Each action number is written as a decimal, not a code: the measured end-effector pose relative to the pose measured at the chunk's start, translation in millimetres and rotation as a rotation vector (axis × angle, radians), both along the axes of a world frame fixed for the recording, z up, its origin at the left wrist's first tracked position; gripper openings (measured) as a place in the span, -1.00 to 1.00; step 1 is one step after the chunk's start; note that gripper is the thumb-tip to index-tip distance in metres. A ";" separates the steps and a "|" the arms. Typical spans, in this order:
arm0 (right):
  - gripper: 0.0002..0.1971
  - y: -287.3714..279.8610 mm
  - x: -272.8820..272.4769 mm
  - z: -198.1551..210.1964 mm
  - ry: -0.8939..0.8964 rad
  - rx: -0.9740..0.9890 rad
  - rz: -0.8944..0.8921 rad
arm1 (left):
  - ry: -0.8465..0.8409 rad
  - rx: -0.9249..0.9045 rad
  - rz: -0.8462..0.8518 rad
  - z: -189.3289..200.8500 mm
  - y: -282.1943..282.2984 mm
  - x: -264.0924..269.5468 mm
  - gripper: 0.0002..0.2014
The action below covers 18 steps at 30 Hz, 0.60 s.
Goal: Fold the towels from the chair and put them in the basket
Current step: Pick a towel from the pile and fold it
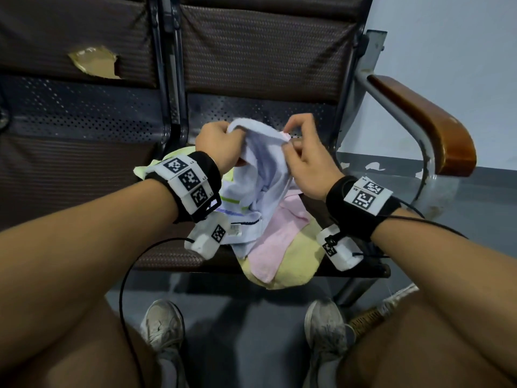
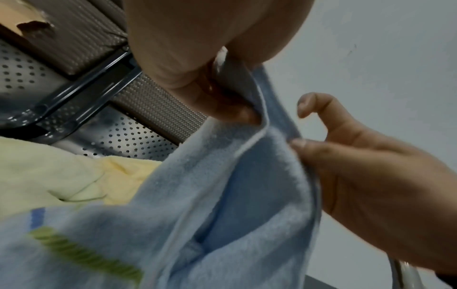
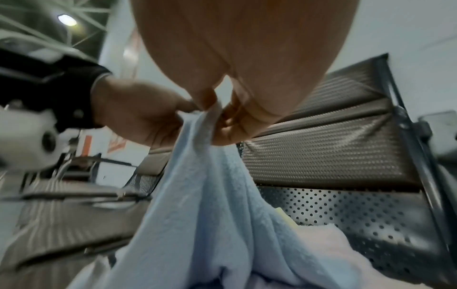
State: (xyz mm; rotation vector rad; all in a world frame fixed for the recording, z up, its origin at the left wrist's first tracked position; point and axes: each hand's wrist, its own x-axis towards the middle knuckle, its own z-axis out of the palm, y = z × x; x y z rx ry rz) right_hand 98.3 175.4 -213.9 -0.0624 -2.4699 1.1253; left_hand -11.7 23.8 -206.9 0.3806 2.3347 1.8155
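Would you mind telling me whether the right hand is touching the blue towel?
Touching. The left wrist view shows the right hand pinching the blue towel's edge between thumb and fingers.

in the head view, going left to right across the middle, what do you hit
Torn spot in the left seat back → left hand → light blue towel gripped by both hands → right hand → wooden armrest
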 end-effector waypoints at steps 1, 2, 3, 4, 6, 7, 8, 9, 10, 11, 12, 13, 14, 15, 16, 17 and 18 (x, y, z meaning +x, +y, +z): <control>-0.81 -1.5 0.6 -0.5 -0.009 0.076 0.056 | -0.036 0.042 0.000 1.8 0.7 -1.1 -0.77; -0.79 -2.9 0.2 -1.7 -0.031 0.153 0.111 | -0.065 0.088 -0.004 3.1 1.3 -2.2 -0.74; -0.75 -3.3 -0.7 -4.0 -0.066 0.234 0.157 | -0.092 0.130 -0.003 4.9 2.1 -1.8 -0.72; -0.69 -2.6 -1.7 -6.9 -0.127 0.321 0.187 | -0.110 0.163 0.004 6.7 2.7 -1.5 -0.70; -0.62 -0.7 -2.4 -14.6 -0.343 0.477 0.182 | -0.120 0.203 0.020 10.9 3.2 0.3 -0.67; -0.62 0.9 -2.4 -19.0 -0.450 0.523 0.152 | -0.120 0.221 0.018 13.4 3.1 1.8 -0.65; -0.62 2.5 -2.8 -23.0 -0.513 0.534 0.103 | -0.124 0.242 0.009 15.2 2.7 3.1 -0.64; -0.61 3.9 -3.7 -25.9 -0.528 0.521 0.040 | -0.133 0.266 0.000 16.8 2.6 4.4 -0.62; -0.59 5.0 -5.3 -26.7 -0.499 0.493 -0.031 | -0.140 0.285 0.001 17.3 2.7 4.8 -0.62; -0.56 6.5 -7.6 -25.1 -0.424 0.456 -0.115 | -0.142 0.292 0.013 17.5 3.3 4.4 -0.62; -0.54 8.0 -10.6 -21.7 -0.318 0.410 -0.202 | -0.135 0.289 0.028 17.2 3.5 3.6 -0.63; -0.52 9.4 -13.2 -17.0 -0.203 0.341 -0.273 | -0.126 0.284 0.041 16.8 3.5 2.9 -0.64; -0.52 10.2 -14.6 -12.1 -0.101 0.259 -0.311 | -0.126 0.287 0.049 16.5 3.1 2.1 -0.65; -0.54 9.5 -15.3 -8.2 -0.038 0.191 -0.317 | -0.130 0.293 0.049 16.9 3.1 2.1 -0.65; -0.60 6.5 -14.8 -6.1 -0.026 0.155 -0.295 | -0.133 0.296 0.044 16.9 3.2 2.4 -0.65; -0.68 2.4 -14.6 -6.0 -0.060 0.157 -0.249 | -0.136 0.293 0.040 17.3 3.0 3.5 -0.65; -0.73 -2.3 -14.4 -8.2 -0.127 0.196 -0.189 | -0.141 0.293 0.035 18.2 3.1 5.4 -0.65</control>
